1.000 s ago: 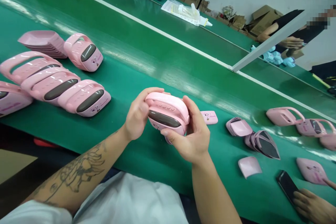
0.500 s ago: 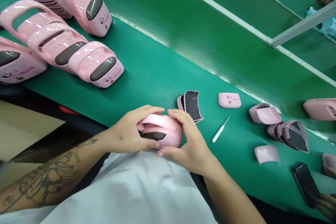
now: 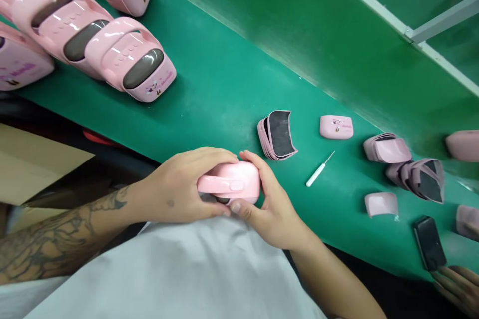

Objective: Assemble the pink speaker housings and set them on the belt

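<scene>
A glossy pink plastic housing (image 3: 243,179) with a looped handle and a dark window is held close against my white clothing. Wrapped round its handle side is my left hand (image 3: 187,187), thumb low and fingers over the top. My right hand (image 3: 265,204) grips the opposite, rounded end, with the thumb near the dark window. Beyond my right fingers, a stack of curved pink pieces with dark grey inner faces (image 3: 279,134) stands on the green table (image 3: 209,104). A thin-tipped tool with a white handle (image 3: 316,175) lies to its right.
Several similar pink housings (image 3: 130,60) stand at the upper left. To the right lie a printed pink cover (image 3: 336,127), piled pink pieces (image 3: 415,179), a single pale pink piece (image 3: 381,204) and a black phone-like object (image 3: 429,243). Another person's hand (image 3: 458,284) is beside it.
The held housing has turned in my hands, so its handle top faces up more and less of the dark window shows. The view has shifted; both hands keep their hold.
</scene>
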